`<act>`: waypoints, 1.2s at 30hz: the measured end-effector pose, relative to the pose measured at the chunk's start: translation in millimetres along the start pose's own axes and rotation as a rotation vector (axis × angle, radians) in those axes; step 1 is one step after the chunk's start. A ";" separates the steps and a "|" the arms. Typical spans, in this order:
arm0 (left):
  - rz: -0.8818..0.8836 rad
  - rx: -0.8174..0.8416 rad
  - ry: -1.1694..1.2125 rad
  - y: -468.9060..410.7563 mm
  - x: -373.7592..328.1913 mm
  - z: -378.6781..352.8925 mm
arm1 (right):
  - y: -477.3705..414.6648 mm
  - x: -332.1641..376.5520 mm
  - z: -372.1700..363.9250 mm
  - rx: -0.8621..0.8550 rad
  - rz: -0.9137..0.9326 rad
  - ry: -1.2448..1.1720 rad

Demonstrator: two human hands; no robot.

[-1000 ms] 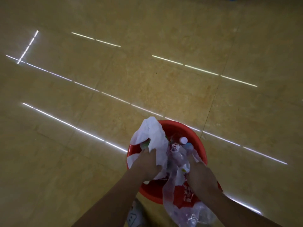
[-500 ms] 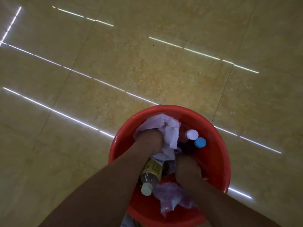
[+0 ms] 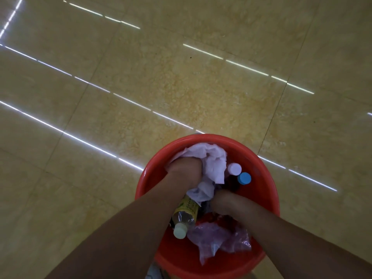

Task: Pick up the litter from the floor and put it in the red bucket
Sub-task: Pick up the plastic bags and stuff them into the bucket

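Observation:
The red bucket (image 3: 267,184) stands on the floor right below me. Both my hands are down inside it. My left hand (image 3: 186,171) is closed on a crumpled white plastic bag (image 3: 211,162) at the far left of the bucket. My right hand (image 3: 224,202) is closed on a clear plastic bag (image 3: 219,240) whose loose end lies at the near side. A bottle with a yellow label and a pale cap (image 3: 184,216) lies between my forearms. A white cap (image 3: 234,168) and a blue cap (image 3: 244,178) of other bottles show at the right.
Glossy beige floor tiles (image 3: 161,87) surround the bucket, crossed by bright reflected light strips. A bit of my shoe (image 3: 153,271) shows under the bucket's near edge.
Both hands have pushed the white bag and the clear bag from above the rim down into the bucket. The view has closed in on the bucket.

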State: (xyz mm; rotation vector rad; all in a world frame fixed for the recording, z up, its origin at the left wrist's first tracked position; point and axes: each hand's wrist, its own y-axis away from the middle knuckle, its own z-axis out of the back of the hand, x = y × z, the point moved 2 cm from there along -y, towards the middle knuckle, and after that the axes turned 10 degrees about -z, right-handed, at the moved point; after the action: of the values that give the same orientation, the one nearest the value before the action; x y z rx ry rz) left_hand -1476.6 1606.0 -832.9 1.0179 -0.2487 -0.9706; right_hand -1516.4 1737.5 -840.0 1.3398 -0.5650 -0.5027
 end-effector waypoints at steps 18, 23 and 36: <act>-0.037 -0.178 0.262 69.9 -8.2 24.8 | 116.2 21.7 9.6 -0.642 0.303 -0.332; -0.148 -0.267 0.254 93.9 11.5 -0.9 | 64.6 25.4 10.3 -0.660 0.161 -0.127; -0.111 -0.610 0.477 174.0 12.9 -10.4 | 41.9 53.2 63.0 -0.455 -0.025 0.231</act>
State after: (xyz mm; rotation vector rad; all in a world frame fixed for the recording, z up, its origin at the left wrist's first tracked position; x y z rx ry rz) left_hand -1364.5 1631.4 -701.2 0.6690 0.4810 -0.7985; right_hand -1515.4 1662.9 -785.2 0.9521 -0.2237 -0.4561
